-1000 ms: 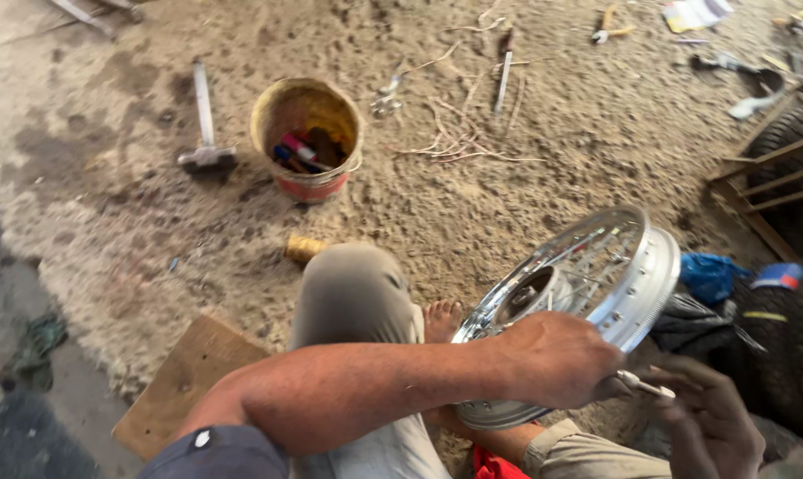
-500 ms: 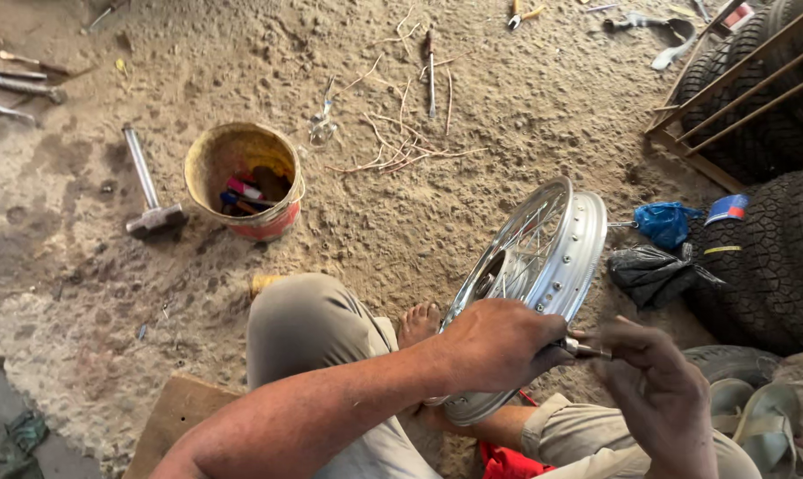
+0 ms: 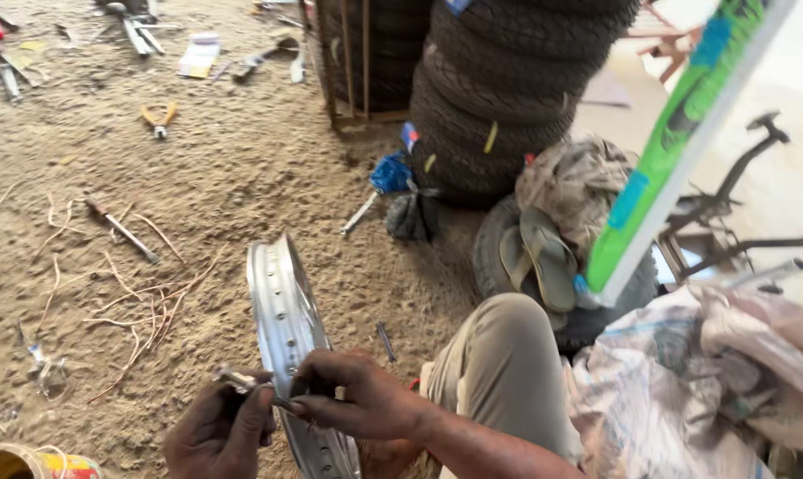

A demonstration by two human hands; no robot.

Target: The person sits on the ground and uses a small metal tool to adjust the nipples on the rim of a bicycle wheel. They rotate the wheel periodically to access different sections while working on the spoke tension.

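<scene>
While my left hand (image 3: pixel 220 435) pinches a spoke (image 3: pixel 251 384), my right hand (image 3: pixel 362 399) grips the rim (image 3: pixel 277 302), standing on the sandy floor (image 3: pixel 197 195).

We see sandy dirt floor (image 3: pixel 242 177); pliers (image 3: pixel 159 119) upper left, loose spokes (image 3: pixel 122 232) mid-left, stacked tyres (image 3: pixel 499 89) top centre, wheel rim (image 3: pixel 282 319) standing lower centre.

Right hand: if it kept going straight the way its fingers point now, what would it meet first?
The right hand points leftward, fingers at the shiny wheel rim. Going on, it would likely meet the thin metal piece pinched by the left hand and then that hand itself, though depth between them is unclear.
</scene>
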